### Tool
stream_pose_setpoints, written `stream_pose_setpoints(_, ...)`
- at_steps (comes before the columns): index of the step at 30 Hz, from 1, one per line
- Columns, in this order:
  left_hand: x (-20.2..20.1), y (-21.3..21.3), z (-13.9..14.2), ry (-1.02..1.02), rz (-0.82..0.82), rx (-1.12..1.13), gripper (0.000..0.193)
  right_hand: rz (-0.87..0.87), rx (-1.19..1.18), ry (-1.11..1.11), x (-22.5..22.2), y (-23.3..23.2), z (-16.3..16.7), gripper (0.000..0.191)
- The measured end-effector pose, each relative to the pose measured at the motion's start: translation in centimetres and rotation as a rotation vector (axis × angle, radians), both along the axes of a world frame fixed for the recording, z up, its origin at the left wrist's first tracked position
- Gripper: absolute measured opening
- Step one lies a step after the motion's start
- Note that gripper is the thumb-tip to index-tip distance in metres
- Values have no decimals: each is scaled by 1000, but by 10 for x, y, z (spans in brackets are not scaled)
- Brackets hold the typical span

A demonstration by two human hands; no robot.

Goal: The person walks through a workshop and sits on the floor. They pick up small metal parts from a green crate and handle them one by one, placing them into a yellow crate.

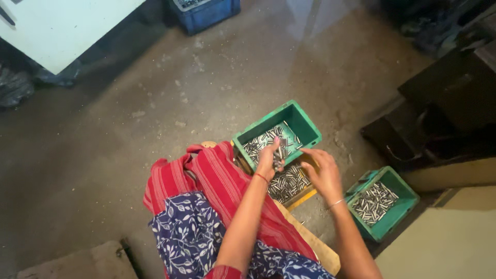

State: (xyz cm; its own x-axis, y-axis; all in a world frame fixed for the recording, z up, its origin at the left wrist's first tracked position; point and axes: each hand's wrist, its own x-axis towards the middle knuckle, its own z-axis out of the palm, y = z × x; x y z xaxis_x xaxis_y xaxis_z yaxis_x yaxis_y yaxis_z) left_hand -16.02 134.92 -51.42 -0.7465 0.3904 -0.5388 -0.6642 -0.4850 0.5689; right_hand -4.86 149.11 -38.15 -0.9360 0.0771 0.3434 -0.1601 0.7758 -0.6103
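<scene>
Rough grey concrete floor (pixel 155 103), dusty and scattered with small flecks of debris. Resting on it, a green plastic bin (pixel 305 124) half filled with small metal pins. To the right of that bin and nearer the wearer, a second green bin (pixel 400 206) with more pins. Far beyond it at the top edge, a blue crate (pixel 206 15). Well left of it, low in view, a flat stone slab (pixel 77 263).

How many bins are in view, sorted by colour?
Green bins holding small metal pins: 2, one under the left hand, one beside the right hand
Blue bins: 1, at the top edge
Total: 3
</scene>
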Motion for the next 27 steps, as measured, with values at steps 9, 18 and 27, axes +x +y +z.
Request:
stream_pose_setpoints(9, 4, 2, -18, -84, 22, -32, 46, -40, 58, -190, -20, -60, -2, 43)
stream_pose_setpoints(18, 7, -1, -6, -60, -190, 114, 44, -73, -1005, -307, -30, -10, -57, 24)
stream_pose_setpoints(27, 12, -4, 21, 19, -197, 37, 43, -18, -965, -390, -37, 17, -84, 22)
